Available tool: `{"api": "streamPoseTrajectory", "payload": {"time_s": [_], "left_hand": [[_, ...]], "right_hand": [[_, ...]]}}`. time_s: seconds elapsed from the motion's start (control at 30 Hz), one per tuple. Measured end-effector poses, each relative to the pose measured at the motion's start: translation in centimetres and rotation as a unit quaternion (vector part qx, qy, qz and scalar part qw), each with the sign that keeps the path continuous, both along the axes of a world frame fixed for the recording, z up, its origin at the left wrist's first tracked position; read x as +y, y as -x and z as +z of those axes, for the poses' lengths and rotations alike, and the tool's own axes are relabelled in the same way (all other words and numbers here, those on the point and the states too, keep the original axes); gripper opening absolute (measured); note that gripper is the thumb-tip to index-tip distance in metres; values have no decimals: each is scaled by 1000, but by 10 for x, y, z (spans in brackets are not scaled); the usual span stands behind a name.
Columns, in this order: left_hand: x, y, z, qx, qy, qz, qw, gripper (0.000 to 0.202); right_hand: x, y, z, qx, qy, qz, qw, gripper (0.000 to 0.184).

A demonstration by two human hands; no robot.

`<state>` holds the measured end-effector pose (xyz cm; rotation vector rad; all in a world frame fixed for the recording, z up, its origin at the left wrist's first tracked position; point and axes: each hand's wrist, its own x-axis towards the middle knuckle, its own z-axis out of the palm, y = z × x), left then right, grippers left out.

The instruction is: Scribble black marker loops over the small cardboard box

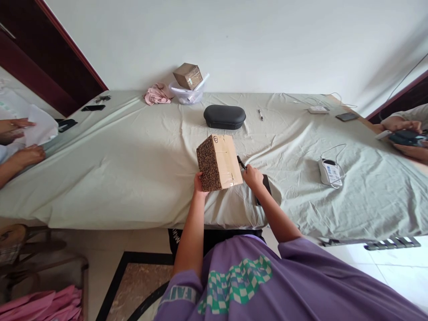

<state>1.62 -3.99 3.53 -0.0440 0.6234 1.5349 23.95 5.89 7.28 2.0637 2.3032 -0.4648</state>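
Note:
My left hand (201,183) grips the lower left corner of a small cardboard box (228,162), holding it tilted above the cloth-covered table. Dense dark scribbles cover the box's left side; its lighter face has a small looped mark near the top and clear tape at the lower edge. In my right hand (253,177), fingers closed, is a black marker (241,163), its tip end close to the box's right edge. I cannot tell whether it touches. Partly hidden under my right forearm lies a black phone (266,189).
Beyond the box are a black hard case (224,117) and a pen (260,115). A plastic bowl (187,96) bearing another cardboard box (187,76) stands by a pink cloth (158,94). A white corded device (331,173) lies right. Other people's hands show at both sides.

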Motion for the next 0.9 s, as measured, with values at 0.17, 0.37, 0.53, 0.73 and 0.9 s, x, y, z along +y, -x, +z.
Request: {"api": "streamPoseTrajectory", "payload": {"time_s": [0.17,0.37,0.53,0.73,0.9], "left_hand": [[3,2,-8,-5,2,6,1000,42],[3,3,-9,-1,7,8,1000,39],[3,2,-8,5,3,7,1000,38],[4,1,-8,9,-6,18,1000,30],[3,1,-7,7,4,14,1000,37]], "right_hand": [[4,4,0,6,-3,4,1000,39],[11,10,-3,15,-11,8,1000,36],[16,12,-6,27,-22,7,999,32],[29,26,-6,51,-60,-5,997,45],[46,47,-8,90,-62,-12,994,27]]}}
